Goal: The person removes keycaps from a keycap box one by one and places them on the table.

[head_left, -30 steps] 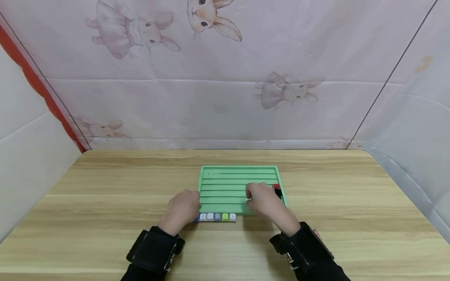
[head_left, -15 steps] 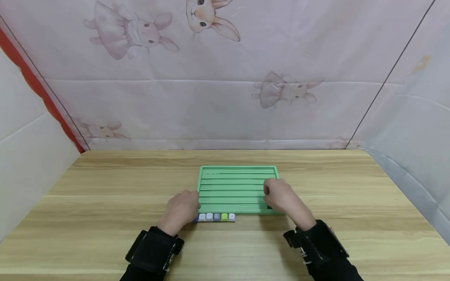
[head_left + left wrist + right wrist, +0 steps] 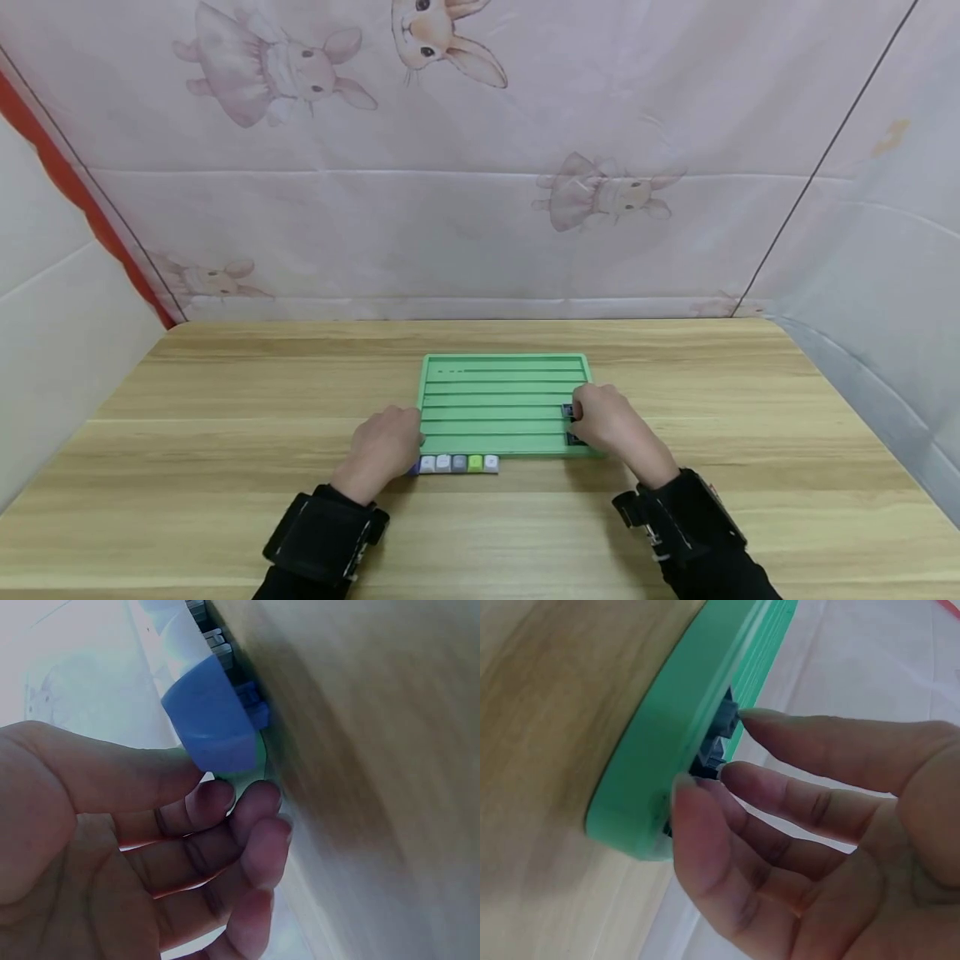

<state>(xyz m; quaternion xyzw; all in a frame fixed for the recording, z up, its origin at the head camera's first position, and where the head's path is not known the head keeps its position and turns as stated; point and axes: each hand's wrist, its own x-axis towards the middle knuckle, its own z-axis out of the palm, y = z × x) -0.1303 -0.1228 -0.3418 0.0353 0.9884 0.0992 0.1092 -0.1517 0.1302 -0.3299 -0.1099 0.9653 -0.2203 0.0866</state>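
Your right grip (image 3: pixel 609 421) pinches an angular dark keycap (image 3: pixel 724 721) at the ridged green tray (image 3: pixel 487 400). What your left grip (image 3: pixel 384 443) pinches, I cannot tell.

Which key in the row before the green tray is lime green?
The lime key, second from the row's right end, between a grey key and a white key; the others are white, grey or blue.
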